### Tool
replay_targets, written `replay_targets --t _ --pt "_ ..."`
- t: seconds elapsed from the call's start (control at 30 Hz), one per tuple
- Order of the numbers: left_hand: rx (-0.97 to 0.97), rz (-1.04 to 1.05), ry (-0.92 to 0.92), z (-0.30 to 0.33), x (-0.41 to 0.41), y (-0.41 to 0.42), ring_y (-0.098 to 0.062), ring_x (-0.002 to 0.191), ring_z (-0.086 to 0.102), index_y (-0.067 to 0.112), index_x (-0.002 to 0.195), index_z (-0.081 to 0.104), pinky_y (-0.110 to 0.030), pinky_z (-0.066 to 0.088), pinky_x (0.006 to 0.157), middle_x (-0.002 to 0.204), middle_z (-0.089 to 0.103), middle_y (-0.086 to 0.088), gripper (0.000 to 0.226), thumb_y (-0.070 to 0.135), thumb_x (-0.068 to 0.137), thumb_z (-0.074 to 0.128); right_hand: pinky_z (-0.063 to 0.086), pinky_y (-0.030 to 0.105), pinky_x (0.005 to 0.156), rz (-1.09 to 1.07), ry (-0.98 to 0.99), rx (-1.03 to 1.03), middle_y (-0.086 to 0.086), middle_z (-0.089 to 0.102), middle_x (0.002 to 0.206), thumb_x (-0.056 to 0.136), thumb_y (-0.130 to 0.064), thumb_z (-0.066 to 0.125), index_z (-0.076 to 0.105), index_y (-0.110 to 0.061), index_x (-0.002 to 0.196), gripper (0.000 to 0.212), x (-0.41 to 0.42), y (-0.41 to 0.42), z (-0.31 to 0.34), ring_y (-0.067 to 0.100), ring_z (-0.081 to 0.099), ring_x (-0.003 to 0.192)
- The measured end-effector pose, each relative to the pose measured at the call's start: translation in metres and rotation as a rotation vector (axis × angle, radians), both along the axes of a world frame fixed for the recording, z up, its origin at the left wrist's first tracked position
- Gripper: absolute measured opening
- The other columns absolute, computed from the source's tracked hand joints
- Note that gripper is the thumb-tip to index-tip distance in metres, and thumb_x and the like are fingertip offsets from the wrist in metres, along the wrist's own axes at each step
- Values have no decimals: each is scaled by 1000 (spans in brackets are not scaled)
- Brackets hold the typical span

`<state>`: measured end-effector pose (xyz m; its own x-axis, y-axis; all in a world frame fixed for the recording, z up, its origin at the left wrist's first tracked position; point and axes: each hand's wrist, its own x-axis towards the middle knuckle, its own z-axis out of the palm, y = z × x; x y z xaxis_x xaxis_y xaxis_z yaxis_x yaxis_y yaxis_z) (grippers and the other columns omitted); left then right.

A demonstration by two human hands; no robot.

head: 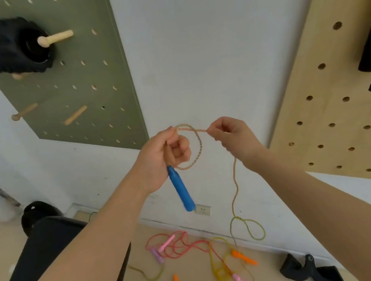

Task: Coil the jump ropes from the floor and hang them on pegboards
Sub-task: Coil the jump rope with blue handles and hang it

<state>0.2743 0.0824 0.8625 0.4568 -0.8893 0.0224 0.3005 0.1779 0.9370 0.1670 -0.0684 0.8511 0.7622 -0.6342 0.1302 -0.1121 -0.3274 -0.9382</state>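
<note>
Left hand (158, 158) grips the rope (195, 148) above its blue handle (183, 193); right hand (232, 135) pinches it. Lay even, untwisted loops into the left.

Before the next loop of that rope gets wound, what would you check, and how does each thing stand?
1. Left hand grips the rope above the blue handle: ok.
2. First loop is formed and held at the left hand: ok.
3. Right hand pinches the rope ready to feed: ok.
4. Trailing rope hangs free of the ropes on the floor: cannot tell.
5. Free peg on the green pegboard: ok.
</note>
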Motion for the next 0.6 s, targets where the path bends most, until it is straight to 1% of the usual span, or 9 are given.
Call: replay_targets --t 0.1,0.2,0.27,0.33,0.4,0.43,0.5,0.57,0.6 --pt "-91 69 90 -1 19 20 -20 85 69 2 81 52 -26 55 73 92 72 -11 28 11 95 30 38 20 59 179 203 -206 -6 54 64 93 -21 51 63 -19 83 16 20 34 -6 4 45 53" --pt "-159 183 176 -4 36 38 -25 114 59 6 64 49 -36 49 95 121 62 -16 39 12 96 27 42 18 64 384 447 -261 -3 55 63 99 -23 38 60 -22 113 27 34 63 -8 4 48 53" --pt "-149 297 203 -5 50 51 -23 123 52 12 68 45 -41 41 103 130 57 -12 34 14 98 28 44 25 75 556 635 -269 -1 55 67 100 -24 34 48 -30 129 34 39 78 -9 13 52 62" --pt "-64 392 154 -10 67 65 -19 126 47 14 73 44 -40 36 106 134 54 -7 27 15 98 33 46 27 76 692 750 -378 -2 54 69 99 -23 37 41 -31 137 39 44 95 -2 14 52 67" --pt "94 389 2 -17 80 76 -15 121 50 16 69 42 -37 35 103 128 59 -3 25 19 94 41 40 15 69 737 652 -583 -9 49 66 97 -22 46 52 -20 129 33 54 111 16 0 50 63" --pt "160 346 -98 -19 82 81 -13 110 56 17 67 42 -35 36 96 116 64 -2 26 20 93 42 35 10 65 712 549 -647 -14 46 63 95 -21 51 61 -14 119 27 61 116 25 -5 49 59" --pt "194 227 -221 -22 79 91 -14 76 63 17 67 45 -32 36 75 80 63 -5 32 17 98 36 34 10 59 597 372 -661 -17 47 59 90 -20 60 70 -8 94 16 74 120 41 -9 47 55" --pt "183 102 -197 -17 74 98 -18 50 56 13 75 44 -38 42 70 59 56 -7 31 17 101 29 34 10 55 456 249 -625 -15 49 56 84 -23 68 69 -6 79 17 86 119 51 -6 47 51" --pt "164 54 -159 -12 72 102 -16 40 46 12 78 44 -41 47 69 51 50 -4 30 18 102 27 34 9 54 393 198 -584 -13 49 55 80 -24 71 68 -6 75 20 89 118 53 -4 45 49"
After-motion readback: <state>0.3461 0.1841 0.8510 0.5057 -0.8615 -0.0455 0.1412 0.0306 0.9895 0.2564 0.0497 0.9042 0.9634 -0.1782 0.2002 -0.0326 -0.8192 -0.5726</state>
